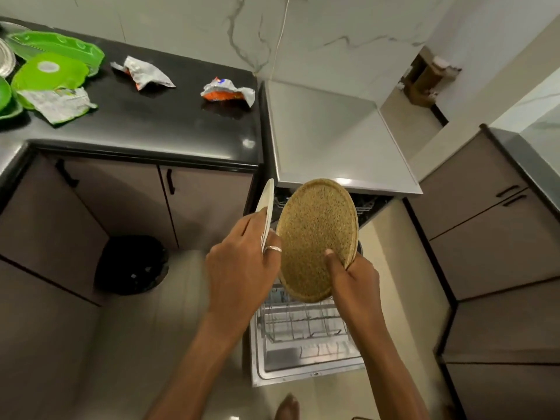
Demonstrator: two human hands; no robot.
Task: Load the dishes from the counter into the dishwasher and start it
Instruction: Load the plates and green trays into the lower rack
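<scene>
Black tabletop (151, 125) at upper left carries green plates (57, 48) at its far left end and three crumpled wrappers (142, 72) spread along it. One wrapper lies partly over a green plate. Below it are brown cabinets (106, 207) and a black bin (131, 265) on the floor (169, 328), left of the hands. Dishwasher (333, 137) stands just right of the tabletop, with its door (303, 365) dropped flat and its wire rack (303, 325) pulled out over the door, directly under the hands. Side cabinets (500, 237) line the right. The tan plate (316, 234) blocks sight of the rack's far part and the dishwasher opening. Bin sits well apart from the door's left edge, and a strip of floor shows between the door's right edge and the side cabinets. A foot (288, 407) is near the door's front edge. Left hand (242, 268) has fingers curled round the lower rim of a white plate (266, 207), seen edge-on and nearly upright; a ring (272, 249) is on one finger. Right hand (354, 277) pinches the tan plate at its lower right rim, thumb on the face, other fingers hidden behind. Both plates hang above the rack, just beside each other; cannot tell if they touch.
</scene>
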